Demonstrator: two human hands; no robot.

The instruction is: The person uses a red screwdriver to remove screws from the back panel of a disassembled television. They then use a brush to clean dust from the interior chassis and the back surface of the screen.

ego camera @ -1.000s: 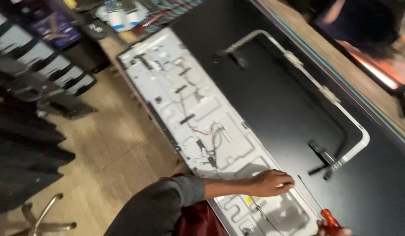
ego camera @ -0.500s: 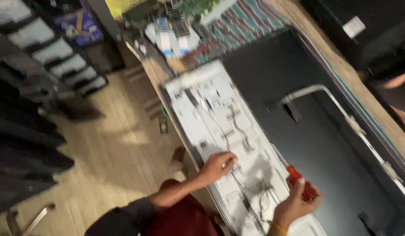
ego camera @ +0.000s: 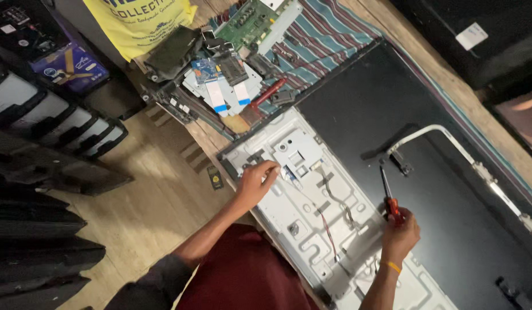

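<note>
Hands first: the left hand (ego camera: 255,182) rests on the upper end of a white metal back chassis (ego camera: 312,224) of a flat television, fingers curled down onto the sheet metal beside a small raised mounting plate (ego camera: 293,154); whether the fingertips pinch anything is hidden under the knuckles. The right hand (ego camera: 400,234) is clenched around the red handle of a screwdriver (ego camera: 388,194), whose dark shaft points up and away from the wrist, its tip over the black panel. A yellow band circles that wrist.

Thin wires (ego camera: 329,229) run along the chassis between the two hands, too fine to follow to their ends. The chassis lies on the large black back cover (ego camera: 392,103) of the set, which is cut off at the right and lower edges. A bent white metal frame strip (ego camera: 450,143) lies on the cover near the screwdriver tip.

Beyond the chassis, the tabletop (ego camera: 208,143) holds a jumble of parts: a green circuit board (ego camera: 249,23), flat ribbon cables (ego camera: 217,95), a second red-handled tool (ego camera: 269,93), all on a striped cloth (ego camera: 335,40). A yellow bag (ego camera: 134,23) hangs at the top. To the left, dark stacked sets (ego camera: 42,132) stand on the wooden floor (ego camera: 151,212), their details lost in shadow.
</note>
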